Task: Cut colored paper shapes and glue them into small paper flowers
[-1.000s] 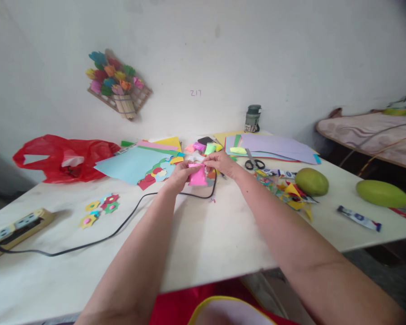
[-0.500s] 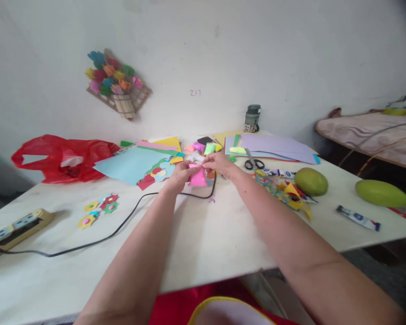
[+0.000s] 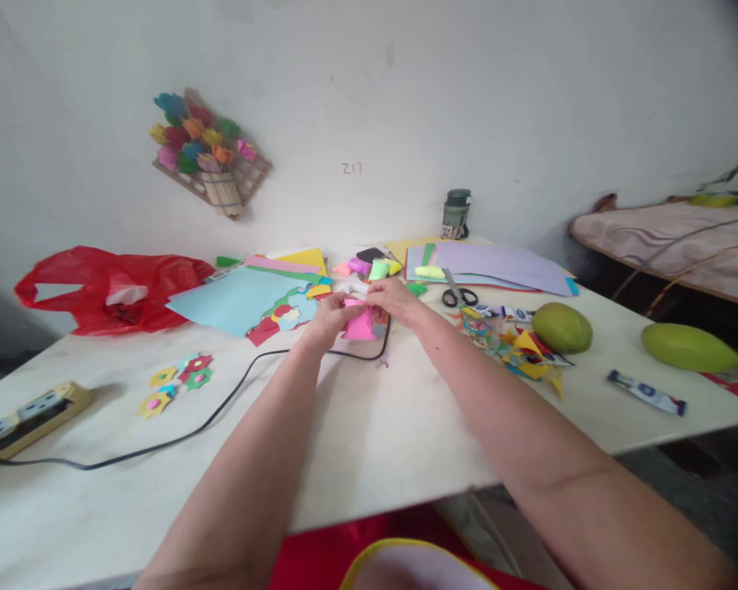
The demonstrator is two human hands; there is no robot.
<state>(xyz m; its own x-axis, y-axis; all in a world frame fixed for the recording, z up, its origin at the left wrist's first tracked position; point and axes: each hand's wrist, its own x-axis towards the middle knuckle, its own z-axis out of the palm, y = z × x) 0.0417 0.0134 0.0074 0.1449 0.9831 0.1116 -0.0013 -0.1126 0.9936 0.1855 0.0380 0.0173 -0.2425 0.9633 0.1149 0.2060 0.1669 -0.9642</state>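
Between my two hands hangs a small bright pink packet (image 3: 360,321), its upper edge pinched from both sides. My left hand (image 3: 330,318) is closed on the packet's left top corner, thumb laid across it. My right hand (image 3: 394,301) has its fingers pinched together at the right top corner; its fingertips are partly hidden. Just behind the hands lie several soft packets, among them a purple one (image 3: 360,265), a light green one (image 3: 379,270) and a white one (image 3: 353,285). A black cable (image 3: 320,351) curves under the pink packet.
To the left are a red plastic bag (image 3: 178,283), a light blue sheet (image 3: 227,299), paper flowers (image 3: 198,377) and a power strip (image 3: 34,419). At right lie scissors (image 3: 459,297), paper scraps (image 3: 522,352), two green fruits (image 3: 562,327) and a glue tube (image 3: 645,393). Purple sheets (image 3: 504,266) lie behind.
Both hands keep their pinch on the pink packet with hardly any movement. The whole view has shifted slightly.
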